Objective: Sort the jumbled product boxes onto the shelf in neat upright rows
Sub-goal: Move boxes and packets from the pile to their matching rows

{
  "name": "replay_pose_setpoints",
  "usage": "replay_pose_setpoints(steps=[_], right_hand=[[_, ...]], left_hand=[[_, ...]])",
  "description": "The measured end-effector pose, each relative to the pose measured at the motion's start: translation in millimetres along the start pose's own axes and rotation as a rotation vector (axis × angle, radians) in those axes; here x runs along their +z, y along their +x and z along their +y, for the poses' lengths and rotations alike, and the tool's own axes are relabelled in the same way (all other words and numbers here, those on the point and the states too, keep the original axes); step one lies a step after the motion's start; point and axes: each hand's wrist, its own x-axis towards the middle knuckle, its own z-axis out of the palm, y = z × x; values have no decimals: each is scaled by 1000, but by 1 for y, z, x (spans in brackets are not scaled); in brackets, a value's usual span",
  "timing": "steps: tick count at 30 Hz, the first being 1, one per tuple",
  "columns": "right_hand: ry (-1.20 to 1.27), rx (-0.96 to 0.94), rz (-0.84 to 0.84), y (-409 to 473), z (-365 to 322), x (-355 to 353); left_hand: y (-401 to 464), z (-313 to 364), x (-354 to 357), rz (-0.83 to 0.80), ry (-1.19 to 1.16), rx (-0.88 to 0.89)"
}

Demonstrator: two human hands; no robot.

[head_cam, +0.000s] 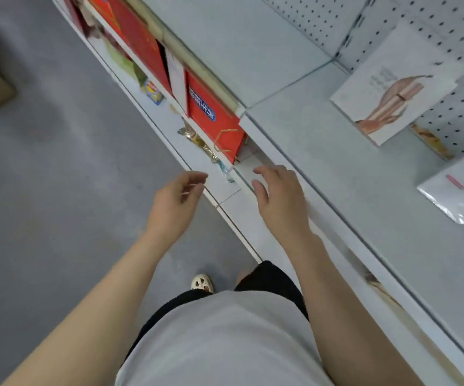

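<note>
Head view: looking steeply down along a white shelf unit, floor on the left, shelves on the right.
Left hand [176, 203]: out in front over the floor edge of the lower shelf, fingers loosely curled and apart, holding nothing.
Right hand [279, 200]: hovering just over the lip of the lower shelf, fingers spread and slightly bent, empty as well.
Red box [214, 118]: upright on the lower shelf, just ahead of the right hand, blue label on its face (print too blurred to read).
Red boxes further along [139, 37]: more of them standing in a row on the same lower level, a white one [175, 76] slotted between.
Upper shelf [322, 151]: pale grey deck with a pegboard back panel [453, 51].
White box [392, 84]: leaning tilted against the pegboard, a picture of legs on its front.
Plastic-wrapped pack [459, 190]: lying flat on the upper shelf at the right edge, well apart from both hands.
Gold-wrapped items [197, 140]: loose on the lowest ledge beneath the red box.
Person: white top, dark shorts, one pale shoe [202, 283] on the grey floor [58, 176].
</note>
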Motion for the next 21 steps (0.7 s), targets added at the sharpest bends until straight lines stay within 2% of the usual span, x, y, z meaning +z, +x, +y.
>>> replay_pose_setpoints(steps=[8, 14, 21], right_hand=[[3, -182, -113, 125, -85, 73], [33, -236, -165, 254, -125, 122], [77, -249, -137, 419, -180, 149]], left_hand=[[94, -43, -95, 214, 22, -104], [201, -59, -159, 271, 58, -162], [338, -56, -233, 304, 97, -170]])
